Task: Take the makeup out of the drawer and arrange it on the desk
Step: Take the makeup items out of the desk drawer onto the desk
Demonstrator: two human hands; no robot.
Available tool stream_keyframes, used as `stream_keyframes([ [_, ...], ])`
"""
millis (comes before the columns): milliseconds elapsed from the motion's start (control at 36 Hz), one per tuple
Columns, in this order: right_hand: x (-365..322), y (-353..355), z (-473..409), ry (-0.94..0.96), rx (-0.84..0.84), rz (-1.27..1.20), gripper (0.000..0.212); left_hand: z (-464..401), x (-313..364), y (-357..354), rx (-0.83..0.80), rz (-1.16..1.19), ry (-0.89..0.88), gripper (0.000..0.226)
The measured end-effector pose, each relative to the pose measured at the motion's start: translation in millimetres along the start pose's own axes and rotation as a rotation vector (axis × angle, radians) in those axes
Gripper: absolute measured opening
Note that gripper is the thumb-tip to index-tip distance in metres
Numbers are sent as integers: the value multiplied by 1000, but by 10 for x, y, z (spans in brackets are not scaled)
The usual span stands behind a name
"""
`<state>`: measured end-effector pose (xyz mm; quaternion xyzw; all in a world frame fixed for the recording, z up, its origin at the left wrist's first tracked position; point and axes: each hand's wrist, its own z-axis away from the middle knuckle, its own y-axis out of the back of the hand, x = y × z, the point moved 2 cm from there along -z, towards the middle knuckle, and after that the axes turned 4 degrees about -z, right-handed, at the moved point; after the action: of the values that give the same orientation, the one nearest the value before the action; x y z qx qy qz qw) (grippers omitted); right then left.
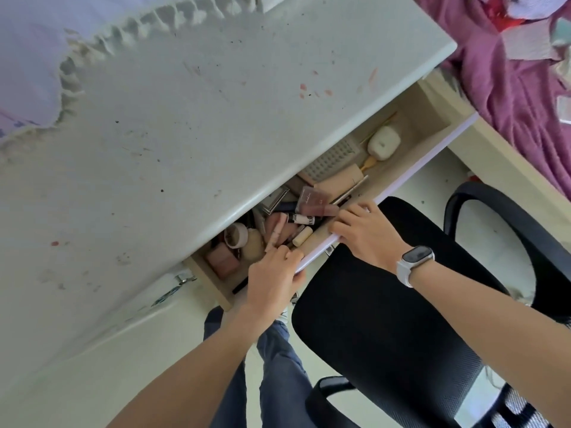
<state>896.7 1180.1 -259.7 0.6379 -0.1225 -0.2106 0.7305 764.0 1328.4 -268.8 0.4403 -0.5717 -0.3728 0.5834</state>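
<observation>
The wooden drawer [411, 156] stands pulled out from under the white desk [191, 125]. Makeup lies jumbled inside: a pink compact [312, 200], a pink palette box [223, 260], a black-and-white tube [301, 218], a cream puff [254, 244] and a beige stick [302, 236]. My left hand [272, 282] grips the drawer's white front edge [411, 171] near its left end, fingers curled over it. My right hand [364, 233], a white watch on its wrist, grips the same edge further right.
A white earbud case [383, 143] and a white grid tray [330, 160] lie toward the drawer's right part. A black office chair [386, 319] stands right under my arms. A purple blanket [519, 72] covers the bed at the right. The desk top is stained.
</observation>
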Motion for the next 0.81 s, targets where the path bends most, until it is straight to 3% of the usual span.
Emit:
stream_keyframes([
  [111,51,29,-88,-41,-245,-117,26,35,-50,-3,-14,70,-5,20],
  [250,-37,59,-279,-155,-230,-354,39,81,-106,9,-52,213,100,16],
  [333,-163,-24,-501,-277,-221,-289,40,110,-148,-32,-82,231,261,19],
  [444,-325,-222,-746,-418,-328,-200,53,134,-253,-73,-106,238,466,25],
  [583,-352,-340,-931,-396,-382,-106,61,63,-337,-128,-200,278,511,31],
  [806,-318,-379,-890,-323,-400,-91,36,-165,-357,-237,-352,254,501,32],
])
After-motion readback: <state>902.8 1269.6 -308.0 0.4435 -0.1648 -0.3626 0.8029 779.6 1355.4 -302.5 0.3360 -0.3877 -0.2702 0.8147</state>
